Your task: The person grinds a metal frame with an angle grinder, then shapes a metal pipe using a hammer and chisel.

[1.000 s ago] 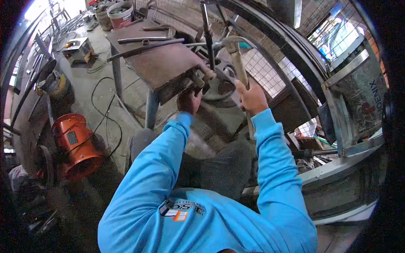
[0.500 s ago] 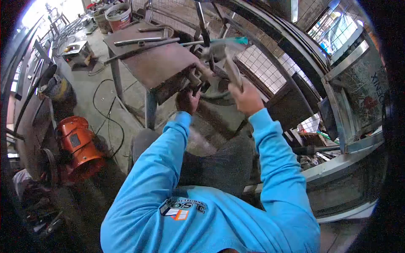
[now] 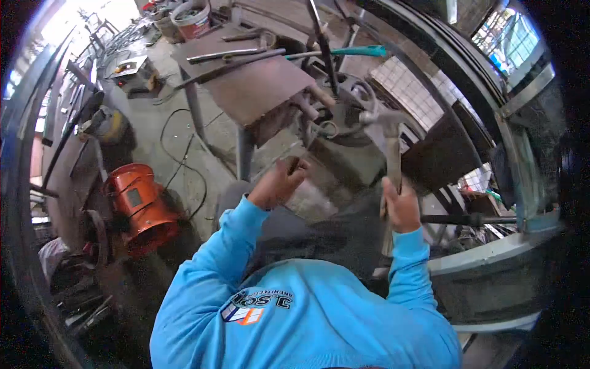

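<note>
My right hand (image 3: 402, 206) grips the wooden handle of a hammer (image 3: 394, 150), its metal head raised at the top, to the right of the bench's end. My left hand (image 3: 278, 184) is in front of the bench's near edge with its fingers curled together. What lies in those fingers, if anything, I cannot make out. Just beyond it, a metal clamp-like fixture (image 3: 305, 106) sits at the end of the rust-brown metal bench (image 3: 255, 95). Metal tubes (image 3: 236, 63) lie across the bench top.
An orange blower (image 3: 138, 206) stands on the floor to the left, near a black cable (image 3: 163, 138). Farther back are a box-shaped machine (image 3: 134, 72) and a bucket (image 3: 190, 21). A green tube (image 3: 362, 51) lies behind the bench. Metal frames (image 3: 522, 141) rise on the right.
My left hand has come back from the fixture toward my body. My right hand has moved lower with the hammer, away from the fixture. The view has shifted slightly.
</note>
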Tool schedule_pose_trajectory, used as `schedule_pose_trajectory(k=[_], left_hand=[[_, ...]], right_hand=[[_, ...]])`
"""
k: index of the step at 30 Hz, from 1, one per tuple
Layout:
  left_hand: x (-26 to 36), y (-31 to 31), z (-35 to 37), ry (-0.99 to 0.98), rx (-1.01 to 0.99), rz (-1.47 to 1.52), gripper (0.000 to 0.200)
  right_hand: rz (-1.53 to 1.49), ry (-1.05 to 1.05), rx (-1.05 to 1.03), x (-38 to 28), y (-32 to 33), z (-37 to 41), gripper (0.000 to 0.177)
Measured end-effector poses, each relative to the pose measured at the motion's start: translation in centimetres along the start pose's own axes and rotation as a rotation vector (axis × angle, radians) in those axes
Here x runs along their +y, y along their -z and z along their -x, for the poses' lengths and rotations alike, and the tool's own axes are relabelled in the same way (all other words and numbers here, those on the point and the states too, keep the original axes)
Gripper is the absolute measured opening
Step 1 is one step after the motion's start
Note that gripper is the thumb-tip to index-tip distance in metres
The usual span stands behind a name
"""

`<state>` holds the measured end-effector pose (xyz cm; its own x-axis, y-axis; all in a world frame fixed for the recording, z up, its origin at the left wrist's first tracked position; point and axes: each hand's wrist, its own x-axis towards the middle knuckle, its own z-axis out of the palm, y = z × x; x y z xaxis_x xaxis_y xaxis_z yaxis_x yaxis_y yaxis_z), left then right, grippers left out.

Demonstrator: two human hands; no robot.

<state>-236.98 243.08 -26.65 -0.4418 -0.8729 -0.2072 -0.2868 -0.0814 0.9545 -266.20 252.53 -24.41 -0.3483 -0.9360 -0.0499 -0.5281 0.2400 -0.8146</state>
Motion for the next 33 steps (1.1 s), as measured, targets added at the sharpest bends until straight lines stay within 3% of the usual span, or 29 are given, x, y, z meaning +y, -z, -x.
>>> schedule_pose_trajectory(k=[2,3,6,7,9,12,14,16,17,19,21,24,25,28,31,33], left_hand=[[1.1,1.9,1.8,-0.032,0.025,-0.035,0.024],[2.1,3.2,2.5,-0.174,0.038,-0.181,0.027],[4.8,6.4,3.7,-0.239,0.112,-0.223,0.031],[6.8,7.2,4.0,-0.103,0.160,-0.296,0.029],[3.9,10.8,0.7,-0.563,0.384,-0.802,0.029],[2.6,16.0,-2.3,-0.931,0.413,-1.160,0.030],[3.8,17.1,-2.6,-0.733,0.269,-0.956,0.031],[8.6,16.4,-1.0,-0.206,0.056,-0.428,0.031],[10.2,17.2,-0.3,-0.081,-0.043,-0.291,0.031],[7.0,19.9,-1.9,-0.274,-0.073,0.016,0.044],[7.9,19.7,-1.3,-0.157,0.105,0.569,0.070],[10.2,20.6,-1.2,-0.477,-0.065,0.874,0.065],[10.7,20.6,-1.4,-0.565,0.008,0.861,0.070],[9.5,22.7,-5.6,-0.510,0.698,0.004,0.059],[9.8,24.6,-8.4,-0.786,1.036,-0.073,0.032],[10.5,26.2,-8.4,-0.662,0.894,0.585,0.025]], right_hand=[[-0.092,-0.089,-0.181,0.5,-1.3,1.3,0.043],[-0.073,-0.096,-0.182,0.4,-2.0,2.1,0.047],[-0.103,-0.215,-0.313,2.5,-4.0,3.7,0.052],[-0.125,-0.273,-0.380,3.9,-4.9,4.1,0.052],[-0.101,-0.245,-0.420,7.3,-6.5,4.8,0.053],[-0.152,-0.333,-0.483,4.2,-6.5,5.3,0.054],[-0.144,-0.282,-0.505,4.0,-6.4,5.6,0.053],[-0.173,-0.289,-0.503,4.6,-6.6,5.6,0.057],[-0.219,-0.295,-0.512,3.3,-6.1,5.8,0.058],[-0.252,-0.293,-0.530,2.6,-5.8,5.7,0.061],[-0.224,-0.271,-0.550,2.7,-5.7,5.1,0.064],[-0.170,-0.110,-0.495,1.2,-5.1,4.4,0.063],[-0.198,-0.096,-0.513,0.4,-4.9,4.0,0.062],[-0.251,-0.047,-0.542,-2.4,-4.2,3.3,0.057],[-0.282,0.003,-0.517,-5.1,-3.8,2.9,0.046],[-0.350,0.012,-0.480,-7.1,-3.8,2.9,0.040]])
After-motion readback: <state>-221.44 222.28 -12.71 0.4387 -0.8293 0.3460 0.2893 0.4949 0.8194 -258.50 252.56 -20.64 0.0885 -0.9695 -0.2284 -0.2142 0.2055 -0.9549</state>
